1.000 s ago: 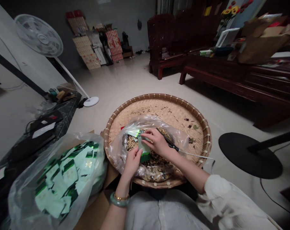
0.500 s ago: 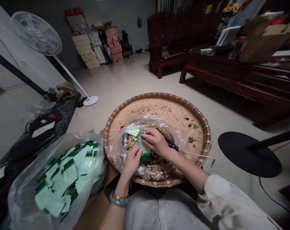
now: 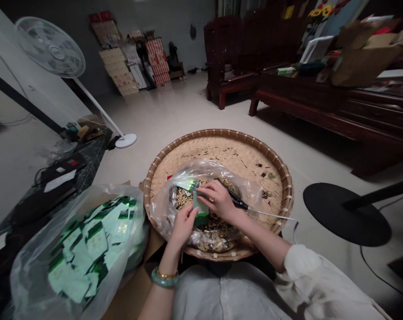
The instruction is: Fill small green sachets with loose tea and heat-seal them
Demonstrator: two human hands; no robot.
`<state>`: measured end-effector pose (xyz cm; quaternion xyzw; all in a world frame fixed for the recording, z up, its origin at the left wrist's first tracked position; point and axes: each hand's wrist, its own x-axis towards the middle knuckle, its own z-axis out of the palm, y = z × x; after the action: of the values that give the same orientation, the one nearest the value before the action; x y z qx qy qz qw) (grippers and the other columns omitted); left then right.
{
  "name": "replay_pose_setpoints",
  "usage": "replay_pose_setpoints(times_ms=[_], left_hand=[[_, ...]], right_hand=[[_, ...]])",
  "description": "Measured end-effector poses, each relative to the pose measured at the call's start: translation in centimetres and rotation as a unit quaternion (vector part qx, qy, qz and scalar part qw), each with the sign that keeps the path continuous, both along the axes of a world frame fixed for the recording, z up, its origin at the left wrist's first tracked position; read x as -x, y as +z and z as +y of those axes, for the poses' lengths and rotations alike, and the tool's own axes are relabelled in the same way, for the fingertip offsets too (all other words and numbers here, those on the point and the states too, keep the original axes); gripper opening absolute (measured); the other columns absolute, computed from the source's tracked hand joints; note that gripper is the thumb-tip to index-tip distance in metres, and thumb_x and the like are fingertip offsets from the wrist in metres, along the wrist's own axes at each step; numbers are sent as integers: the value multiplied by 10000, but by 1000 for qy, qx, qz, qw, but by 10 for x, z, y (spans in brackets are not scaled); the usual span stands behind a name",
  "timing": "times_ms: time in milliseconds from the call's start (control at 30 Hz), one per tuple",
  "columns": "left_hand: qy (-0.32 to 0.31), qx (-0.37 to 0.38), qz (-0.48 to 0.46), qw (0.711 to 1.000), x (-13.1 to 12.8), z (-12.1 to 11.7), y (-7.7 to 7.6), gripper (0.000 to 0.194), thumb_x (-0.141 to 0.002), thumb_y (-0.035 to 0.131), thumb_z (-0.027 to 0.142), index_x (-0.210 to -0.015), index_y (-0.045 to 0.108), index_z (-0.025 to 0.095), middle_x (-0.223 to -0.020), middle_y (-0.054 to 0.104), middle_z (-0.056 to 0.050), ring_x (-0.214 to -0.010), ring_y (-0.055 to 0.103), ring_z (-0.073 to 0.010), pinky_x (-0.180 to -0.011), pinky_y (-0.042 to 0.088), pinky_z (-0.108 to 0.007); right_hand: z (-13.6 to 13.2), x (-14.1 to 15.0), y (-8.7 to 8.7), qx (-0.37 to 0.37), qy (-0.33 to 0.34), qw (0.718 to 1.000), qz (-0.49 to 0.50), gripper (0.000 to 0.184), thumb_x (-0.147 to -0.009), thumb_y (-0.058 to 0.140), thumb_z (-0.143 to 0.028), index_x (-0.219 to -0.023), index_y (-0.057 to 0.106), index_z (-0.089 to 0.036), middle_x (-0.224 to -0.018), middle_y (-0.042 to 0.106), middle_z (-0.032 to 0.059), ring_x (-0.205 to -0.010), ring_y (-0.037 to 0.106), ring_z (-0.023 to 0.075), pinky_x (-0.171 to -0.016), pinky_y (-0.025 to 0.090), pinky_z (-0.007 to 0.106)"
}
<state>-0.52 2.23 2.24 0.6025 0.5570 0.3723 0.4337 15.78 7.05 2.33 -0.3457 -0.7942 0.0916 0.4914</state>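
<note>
A small mint-and-green packet (image 3: 201, 216) is upright between my hands, over an open clear plastic bag (image 3: 161, 209). My left hand (image 3: 183, 223) pinches its left edge between thumb and fingers. On its top edge, the fingers of my right hand (image 3: 218, 201) are closed. Loose pale and dark dried bits (image 3: 184, 201) fill the bag. Another packet (image 3: 184, 185) with a shiny green end lies on them, just beyond my left hand. A black corded tool (image 3: 238, 201) rests beneath my right wrist, partly hidden by it.
The bag sits in a round woven bamboo tray (image 3: 284, 178) with scattered dark bits. At left stands a plastic bag (image 3: 31, 262) full of green packets (image 3: 88, 249). A white cable (image 3: 277, 216) crosses the tray's right rim near a black round stand base (image 3: 341, 218).
Both hands keep nearly the same hold on the packet. The right hand's fingers and the packet have shifted very slightly; the view has barely moved.
</note>
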Motion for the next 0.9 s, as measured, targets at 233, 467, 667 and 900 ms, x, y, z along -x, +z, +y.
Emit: replay_pose_setpoints(times_ms=[233,467,667,900], left_hand=[[-3,-6,-12,1000,0,0,1,226,-818,518,336,-731,619,153,-687,582,10,-694,525,-152,-674,431,-246],[71,-139,75,985,4,-1,-11,435,-869,504,239,-1301,497,182,-1185,649,-114,-1016,643,-218,-868,506,-347],[73,-365,207,905,2,-1,-12,406,-888,485,139,-1284,539,213,-1196,660,-101,-1076,637,-207,-933,520,-360],[90,-388,220,891,0,0,-11,354,-883,505,132,-1220,592,196,-1145,684,-107,-1033,659,-209,-913,545,-381]], right_hand=[[-2,1,-2,3,12,1000,21,164,-869,569,-204,-991,680,-208,-900,651,78,-866,544,203,-741,499,345],[-2,3,0,178,37,974,137,189,-828,603,-212,-994,693,-206,-918,690,71,-836,618,201,-746,523,355],[-9,12,-3,415,96,850,309,256,-744,653,-322,-969,679,-203,-891,671,43,-666,630,163,-473,540,259],[-14,14,0,436,105,823,349,238,-699,685,-325,-900,676,-198,-861,667,27,-708,624,163,-508,567,258]])
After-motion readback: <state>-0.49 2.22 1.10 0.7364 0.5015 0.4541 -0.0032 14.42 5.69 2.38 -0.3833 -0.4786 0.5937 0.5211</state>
